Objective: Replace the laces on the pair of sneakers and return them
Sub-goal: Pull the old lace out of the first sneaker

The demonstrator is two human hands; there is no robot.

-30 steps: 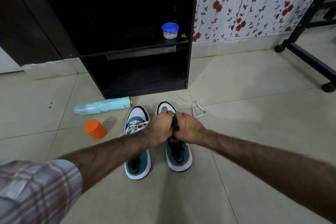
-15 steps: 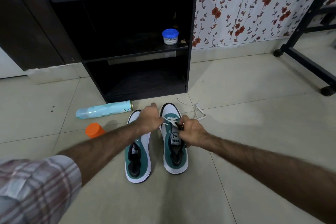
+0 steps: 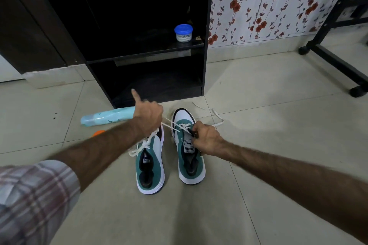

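Two teal and white sneakers stand side by side on the floor. The right sneaker (image 3: 190,157) has a white lace (image 3: 180,126) threaded near its toe. My left hand (image 3: 148,116) is raised over the left sneaker (image 3: 151,167), gripping one end of that lace and drawing it taut to the upper left. My right hand (image 3: 206,141) pinches the tongue and eyelet edge of the right sneaker. The left sneaker carries a loosely threaded white lace. Another loose white lace (image 3: 216,119) lies on the tiles beyond the right sneaker.
A black shelf unit (image 3: 205,65) stands just ahead, with a blue-lidded jar (image 3: 183,33) on its middle shelf. A light blue spray can (image 3: 107,118) lies on the floor at left, beside an orange cap (image 3: 98,133). A black wheeled frame (image 3: 334,59) stands at right.
My left hand has lifted away from the right sneaker to the upper left, pulling the lace out taut. My right hand stays at the tongue.
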